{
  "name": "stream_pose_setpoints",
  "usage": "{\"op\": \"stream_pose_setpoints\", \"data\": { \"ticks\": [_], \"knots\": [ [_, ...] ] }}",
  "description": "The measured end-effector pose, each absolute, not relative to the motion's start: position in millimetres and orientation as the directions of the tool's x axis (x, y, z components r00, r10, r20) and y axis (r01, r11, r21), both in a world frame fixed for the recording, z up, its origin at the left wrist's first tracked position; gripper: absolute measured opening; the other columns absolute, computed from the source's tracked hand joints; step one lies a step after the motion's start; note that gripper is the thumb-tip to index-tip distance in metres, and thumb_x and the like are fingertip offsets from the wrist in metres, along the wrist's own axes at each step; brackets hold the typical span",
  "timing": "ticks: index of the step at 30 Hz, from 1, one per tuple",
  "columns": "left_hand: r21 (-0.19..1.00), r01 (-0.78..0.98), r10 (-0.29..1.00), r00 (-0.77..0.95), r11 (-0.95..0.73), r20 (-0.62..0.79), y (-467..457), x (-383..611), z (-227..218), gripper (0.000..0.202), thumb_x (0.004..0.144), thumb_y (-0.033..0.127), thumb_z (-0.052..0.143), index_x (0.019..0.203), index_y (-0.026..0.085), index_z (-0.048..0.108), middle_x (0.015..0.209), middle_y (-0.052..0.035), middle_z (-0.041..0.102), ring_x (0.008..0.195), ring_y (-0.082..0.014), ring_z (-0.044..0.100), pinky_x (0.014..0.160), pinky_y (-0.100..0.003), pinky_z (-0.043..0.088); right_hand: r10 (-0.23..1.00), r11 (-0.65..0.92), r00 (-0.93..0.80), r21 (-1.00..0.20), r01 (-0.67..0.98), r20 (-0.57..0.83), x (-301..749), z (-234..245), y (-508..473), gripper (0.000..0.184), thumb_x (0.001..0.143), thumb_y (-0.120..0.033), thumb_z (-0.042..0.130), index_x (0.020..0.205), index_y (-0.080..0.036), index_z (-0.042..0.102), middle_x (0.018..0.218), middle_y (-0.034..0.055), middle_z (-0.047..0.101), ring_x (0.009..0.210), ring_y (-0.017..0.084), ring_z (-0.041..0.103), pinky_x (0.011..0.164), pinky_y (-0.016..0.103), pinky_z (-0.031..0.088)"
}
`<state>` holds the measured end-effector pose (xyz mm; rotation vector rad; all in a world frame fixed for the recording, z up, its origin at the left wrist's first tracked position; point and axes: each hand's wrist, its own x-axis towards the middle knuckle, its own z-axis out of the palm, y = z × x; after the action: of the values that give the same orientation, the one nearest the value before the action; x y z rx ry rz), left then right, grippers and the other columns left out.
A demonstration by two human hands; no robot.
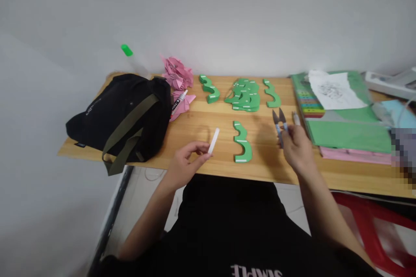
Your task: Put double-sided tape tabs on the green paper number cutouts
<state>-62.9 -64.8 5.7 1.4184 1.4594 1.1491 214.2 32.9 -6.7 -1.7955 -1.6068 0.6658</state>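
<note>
Between the thumb and fingers of my left hand (190,162) is a narrow white strip (213,140), tilted upward. My right hand (297,147) grips a pair of thread snips (280,122), their dark blades apart and pointing away from me. On the table between my hands lies a wavy green cut-out (243,143) with small white strips across it. Farther back are a stack of green cut-outs (246,95) and two separate wavy green pieces, one on the left (209,89) and one on the right (272,94), also with white strips. A pen-like object (296,118) lies beside my right hand.
A black bag (130,117) with an olive strap covers the table's left end. Crumpled pink paper (177,73) and a glue tube (178,103) lie beside it. Green sheets (349,134) with a white paper (336,90) occupy the right. A red stool (373,225) stands below.
</note>
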Motion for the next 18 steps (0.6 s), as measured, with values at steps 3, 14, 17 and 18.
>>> {"op": "stream_pose_setpoints", "data": {
  "ticks": [3,14,17,18],
  "knots": [
    [0.997,0.069,0.997,-0.067,-0.041,0.045,-56.0,-41.0,16.8,0.019,0.078,0.028,0.069,0.092,0.016,0.067,0.078,-0.0027,0.07,0.072,-0.0139,0.065,0.071,-0.027,0.053,0.992,-0.098,-0.054,-0.977,0.19,-0.111,188.2,24.1,16.2,0.019,0.08,-0.038,0.05,0.09,-0.023,0.049,0.061,-0.0058,0.043,0.047,0.01,0.039,0.044,0.023,0.032],
    [0.966,-0.256,0.98,0.194,0.017,0.034,-35.4,-15.1,43.8,0.027,0.074,0.032,0.076,0.095,0.017,0.069,0.071,-0.001,0.072,0.062,-0.0124,0.066,0.063,-0.026,0.055,0.965,0.062,-0.262,-0.964,0.258,-0.008,162.2,47.3,21.0,0.029,0.072,-0.046,0.069,0.079,-0.018,0.068,0.067,0.0009,0.062,0.061,0.014,0.053,0.058,0.026,0.044],
    [0.977,-0.204,0.971,0.215,-0.057,0.102,-35.5,-13.0,43.6,0.027,0.072,0.024,0.078,0.096,0.018,0.069,0.079,-0.0018,0.073,0.073,-0.0132,0.066,0.073,-0.028,0.054,0.982,0.037,-0.188,-0.97,0.24,-0.009,166.1,42.5,24.3,0.03,0.07,-0.047,0.071,0.076,-0.018,0.068,0.066,0.0005,0.061,0.06,0.013,0.051,0.057,0.025,0.043],
    [0.978,-0.189,0.97,0.209,-0.086,0.125,-35.1,-11.9,43.6,0.027,0.072,0.021,0.078,0.096,0.018,0.069,0.081,-0.002,0.073,0.074,-0.0131,0.066,0.074,-0.028,0.053,0.985,0.023,-0.169,-0.974,0.225,-0.015,166.8,41.6,25.0,0.03,0.07,-0.047,0.071,0.075,-0.018,0.067,0.063,-0.0005,0.058,0.058,0.012,0.049,0.055,0.025,0.041]
  ]
}}
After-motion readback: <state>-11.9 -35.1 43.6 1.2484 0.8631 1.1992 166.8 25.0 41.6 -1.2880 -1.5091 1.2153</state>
